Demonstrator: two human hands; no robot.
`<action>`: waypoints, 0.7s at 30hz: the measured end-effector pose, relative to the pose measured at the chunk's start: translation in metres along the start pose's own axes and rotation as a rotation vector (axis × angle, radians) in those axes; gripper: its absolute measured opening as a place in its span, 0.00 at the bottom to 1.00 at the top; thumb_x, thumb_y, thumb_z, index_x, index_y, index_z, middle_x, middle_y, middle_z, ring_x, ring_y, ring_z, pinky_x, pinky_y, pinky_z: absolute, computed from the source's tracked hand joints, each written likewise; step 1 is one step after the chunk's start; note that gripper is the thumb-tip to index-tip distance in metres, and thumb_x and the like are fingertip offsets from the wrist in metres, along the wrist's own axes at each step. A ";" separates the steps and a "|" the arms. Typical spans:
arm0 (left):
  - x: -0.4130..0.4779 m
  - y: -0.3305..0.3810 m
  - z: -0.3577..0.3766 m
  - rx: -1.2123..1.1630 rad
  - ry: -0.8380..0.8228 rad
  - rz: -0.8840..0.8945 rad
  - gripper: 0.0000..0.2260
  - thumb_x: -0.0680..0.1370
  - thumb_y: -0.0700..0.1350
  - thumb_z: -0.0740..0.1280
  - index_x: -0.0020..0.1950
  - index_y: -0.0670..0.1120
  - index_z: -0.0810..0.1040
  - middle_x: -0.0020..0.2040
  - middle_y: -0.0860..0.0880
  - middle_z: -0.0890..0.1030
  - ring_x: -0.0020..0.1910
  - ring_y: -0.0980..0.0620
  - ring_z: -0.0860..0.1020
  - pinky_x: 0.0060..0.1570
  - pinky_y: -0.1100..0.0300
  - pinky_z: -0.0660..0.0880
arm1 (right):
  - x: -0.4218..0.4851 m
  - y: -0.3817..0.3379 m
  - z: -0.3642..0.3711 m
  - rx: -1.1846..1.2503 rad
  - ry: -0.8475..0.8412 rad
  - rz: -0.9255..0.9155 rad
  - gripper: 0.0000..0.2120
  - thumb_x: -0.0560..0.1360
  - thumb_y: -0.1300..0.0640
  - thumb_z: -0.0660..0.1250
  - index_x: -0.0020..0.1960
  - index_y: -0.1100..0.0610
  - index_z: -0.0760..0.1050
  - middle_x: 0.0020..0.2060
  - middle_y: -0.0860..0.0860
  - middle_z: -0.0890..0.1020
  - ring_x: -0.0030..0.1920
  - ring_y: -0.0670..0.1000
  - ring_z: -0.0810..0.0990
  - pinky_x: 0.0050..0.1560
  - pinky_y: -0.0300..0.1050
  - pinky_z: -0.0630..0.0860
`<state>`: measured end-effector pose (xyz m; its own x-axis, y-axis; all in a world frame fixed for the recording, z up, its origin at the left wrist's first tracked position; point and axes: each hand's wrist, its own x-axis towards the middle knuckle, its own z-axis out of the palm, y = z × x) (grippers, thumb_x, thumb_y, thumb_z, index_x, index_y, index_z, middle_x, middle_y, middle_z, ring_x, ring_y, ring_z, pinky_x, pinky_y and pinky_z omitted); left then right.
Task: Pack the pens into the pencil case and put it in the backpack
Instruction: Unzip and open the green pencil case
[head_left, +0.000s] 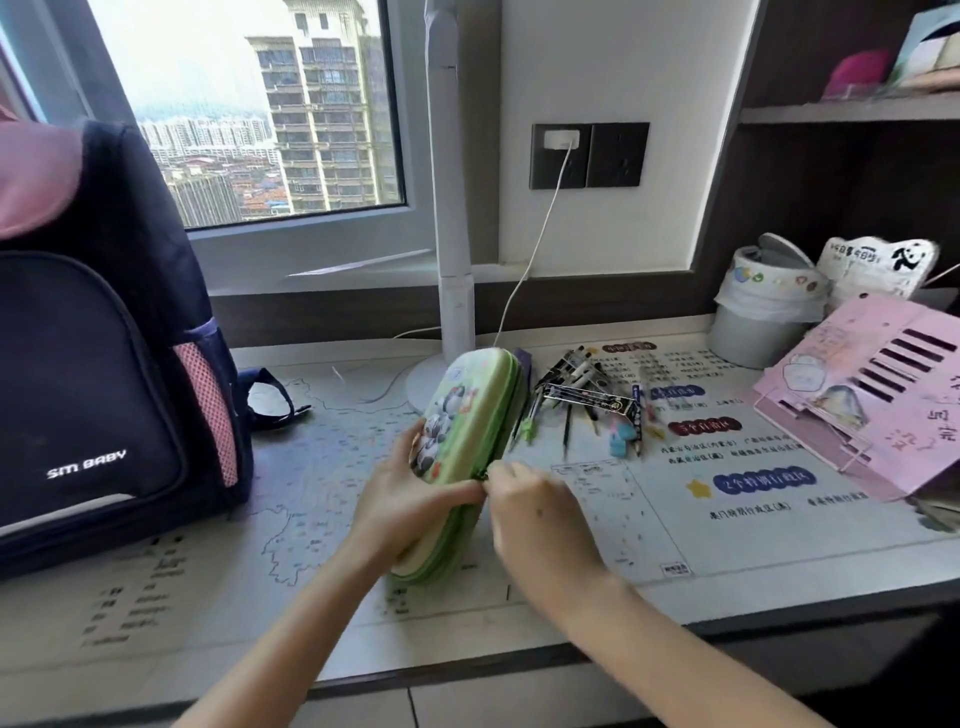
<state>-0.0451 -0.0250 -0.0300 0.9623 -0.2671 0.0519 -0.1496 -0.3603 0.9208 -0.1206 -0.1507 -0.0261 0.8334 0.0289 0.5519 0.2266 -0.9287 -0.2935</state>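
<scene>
Daylit window behind desk, white wall, dark shelves right.

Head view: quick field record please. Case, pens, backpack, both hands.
pencil case: green, on edge on the desk mat, looks closed
left hand: grips the case's near end
right hand: fingers pinch at the zip seam
pens: loose pile on the mat, right of the case
backpack: upright at the left, apart from the case
stage: pens not yet packed
</scene>
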 end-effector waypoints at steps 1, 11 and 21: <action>0.000 0.002 0.000 -0.145 -0.058 -0.051 0.45 0.54 0.52 0.77 0.67 0.61 0.61 0.53 0.55 0.77 0.48 0.54 0.78 0.42 0.58 0.74 | 0.001 -0.001 -0.003 0.044 0.020 0.019 0.05 0.74 0.67 0.62 0.42 0.62 0.75 0.36 0.57 0.80 0.38 0.56 0.79 0.35 0.45 0.74; 0.006 0.032 -0.005 -0.639 -0.331 -0.098 0.41 0.57 0.52 0.78 0.66 0.47 0.66 0.51 0.43 0.77 0.44 0.50 0.79 0.37 0.59 0.78 | 0.011 -0.013 -0.042 0.178 -0.013 -0.275 0.02 0.71 0.66 0.69 0.41 0.66 0.78 0.36 0.58 0.81 0.38 0.57 0.80 0.41 0.51 0.78; 0.016 0.046 -0.037 -0.970 -0.155 -0.605 0.26 0.62 0.58 0.72 0.51 0.41 0.76 0.42 0.43 0.79 0.43 0.43 0.78 0.37 0.48 0.76 | -0.033 -0.016 -0.059 -0.229 0.059 -0.424 0.16 0.56 0.73 0.74 0.31 0.58 0.70 0.26 0.51 0.71 0.26 0.50 0.67 0.24 0.39 0.61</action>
<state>-0.0284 -0.0125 0.0271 0.7688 -0.4158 -0.4858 0.6289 0.3539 0.6923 -0.1817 -0.1589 0.0068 0.6601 0.4079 0.6308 0.4177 -0.8972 0.1430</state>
